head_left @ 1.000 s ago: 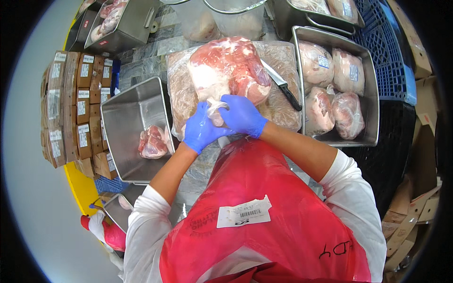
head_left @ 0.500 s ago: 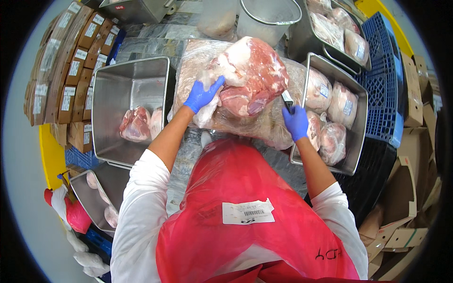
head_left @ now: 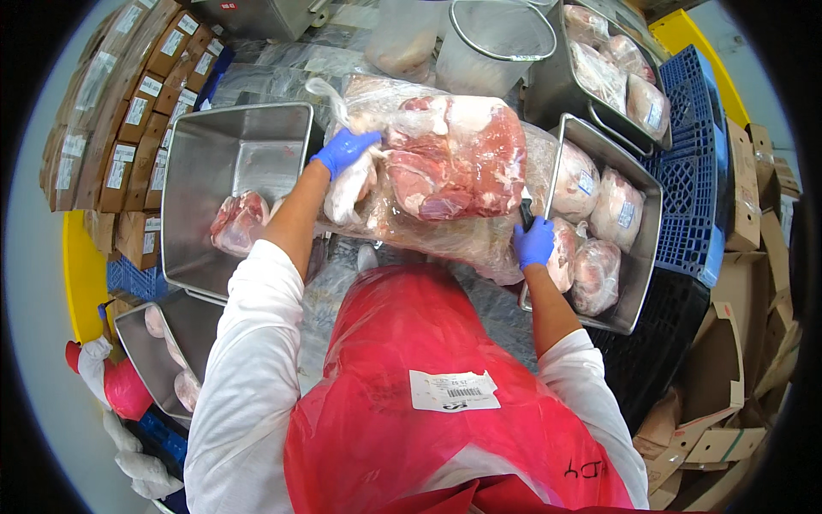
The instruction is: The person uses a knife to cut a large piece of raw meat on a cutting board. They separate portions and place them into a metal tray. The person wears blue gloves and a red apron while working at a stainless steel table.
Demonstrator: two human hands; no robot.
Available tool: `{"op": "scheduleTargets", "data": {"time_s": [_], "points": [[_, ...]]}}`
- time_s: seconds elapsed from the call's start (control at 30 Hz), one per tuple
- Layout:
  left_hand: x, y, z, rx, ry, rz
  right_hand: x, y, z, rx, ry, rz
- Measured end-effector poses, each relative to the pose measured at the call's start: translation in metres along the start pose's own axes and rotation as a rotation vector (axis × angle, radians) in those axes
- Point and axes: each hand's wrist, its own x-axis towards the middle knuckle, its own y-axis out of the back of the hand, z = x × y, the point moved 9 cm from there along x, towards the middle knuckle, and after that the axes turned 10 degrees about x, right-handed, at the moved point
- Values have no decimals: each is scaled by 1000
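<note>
A large slab of raw red meat with white fat [head_left: 462,158] lies on a plastic-covered surface [head_left: 454,236] in front of me. At its left end my left hand [head_left: 347,152], in a blue glove, is closed on a bunched clear plastic bag [head_left: 344,193]; a twisted tail of plastic sticks up beyond the fingers. My right hand [head_left: 535,242], also blue-gloved, grips a knife [head_left: 527,211] by its dark handle, just right of the meat, with the blade pointing away from me. The knife is apart from the meat.
On the left a metal tub [head_left: 235,158] holds pieces of meat. A metal tub of bagged meat [head_left: 638,257] stands close by my right hand. Clear round bins [head_left: 484,64] stand beyond. Stacked boxes [head_left: 128,128] line the left; torn cardboard [head_left: 711,394] lies at right. Another person [head_left: 111,377] shows lower left.
The meat has dropped flatter onto the plastic-covered surface. My left hand has moved left and slightly up, drawing the bag leftward. My right hand with the knife has shifted slightly down.
</note>
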Motion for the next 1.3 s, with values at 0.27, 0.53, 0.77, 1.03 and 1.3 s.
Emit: {"op": "scheduleTargets", "data": {"time_s": [0.27,0.53,0.77,1.03,1.3], "points": [[-73,-74,-31,262,179,-47,-36,-1,33,372,-104,-316],[-89,-44,-13,620,53,210,-140,117,85,633,-227,-34],[-68,-47,-37,158,17,143,-185,228,-16,535,-122,-107],[-37,-46,-6,26,-173,-77,-192,253,-143,114,220,-235],[-8,-64,-50,23,-134,-148,-177,251,-193,-136,271,-275]]}}
